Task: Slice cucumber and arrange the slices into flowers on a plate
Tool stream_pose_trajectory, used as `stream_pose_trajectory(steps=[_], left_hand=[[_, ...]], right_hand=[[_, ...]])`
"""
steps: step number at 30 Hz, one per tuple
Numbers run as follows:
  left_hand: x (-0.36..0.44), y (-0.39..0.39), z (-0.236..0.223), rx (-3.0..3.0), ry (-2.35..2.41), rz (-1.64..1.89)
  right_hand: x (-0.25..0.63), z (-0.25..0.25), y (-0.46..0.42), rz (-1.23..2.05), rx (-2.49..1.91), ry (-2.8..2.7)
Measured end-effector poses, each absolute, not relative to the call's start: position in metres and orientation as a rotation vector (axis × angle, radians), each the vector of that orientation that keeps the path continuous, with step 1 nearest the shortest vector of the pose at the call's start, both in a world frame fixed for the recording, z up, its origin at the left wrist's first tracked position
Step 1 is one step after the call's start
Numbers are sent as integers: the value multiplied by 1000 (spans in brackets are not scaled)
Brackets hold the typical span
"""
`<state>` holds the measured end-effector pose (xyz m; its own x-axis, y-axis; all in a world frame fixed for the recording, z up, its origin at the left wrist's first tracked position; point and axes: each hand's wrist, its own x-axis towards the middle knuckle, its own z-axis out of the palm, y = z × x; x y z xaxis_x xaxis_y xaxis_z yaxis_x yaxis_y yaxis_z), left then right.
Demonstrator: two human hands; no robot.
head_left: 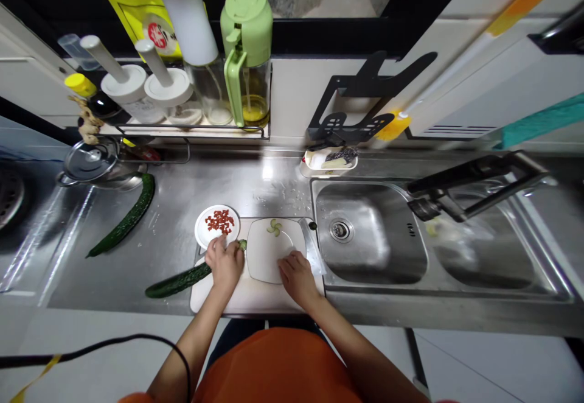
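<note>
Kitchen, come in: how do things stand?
Left hand over the nearer cucumber. Right hand at the square plate, green slices on it. Knife beside plate, near that hand.

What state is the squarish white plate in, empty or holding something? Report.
Holding something: a few green slices lie towards the far edge of the squarish white plate; the right hand covers part of it.

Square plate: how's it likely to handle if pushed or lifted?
The square plate looks smooth and rigid, so it will probably slide rather than flex. Wide and low, it seems unlikely to tip under a flat push. The cucumber slices on it look unsecured and may shift if it's tilted.
</note>
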<state>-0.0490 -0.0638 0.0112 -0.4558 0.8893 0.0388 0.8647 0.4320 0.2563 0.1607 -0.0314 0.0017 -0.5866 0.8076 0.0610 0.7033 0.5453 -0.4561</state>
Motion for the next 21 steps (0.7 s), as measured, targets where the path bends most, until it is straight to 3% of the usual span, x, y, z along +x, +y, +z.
stream_pose_trajectory(steps=[6,10,21], left_hand=[[-55,-64,11,1457,2520,540],[-60,-64,19,1434,2206,764],[-20,-43,28,729,1473,939]], right_hand=[[157,4,-29,641,-1256,-2488],[152,7,-25,789,-1260,-2349],[143,21,1,1574,-1444,-1593]])
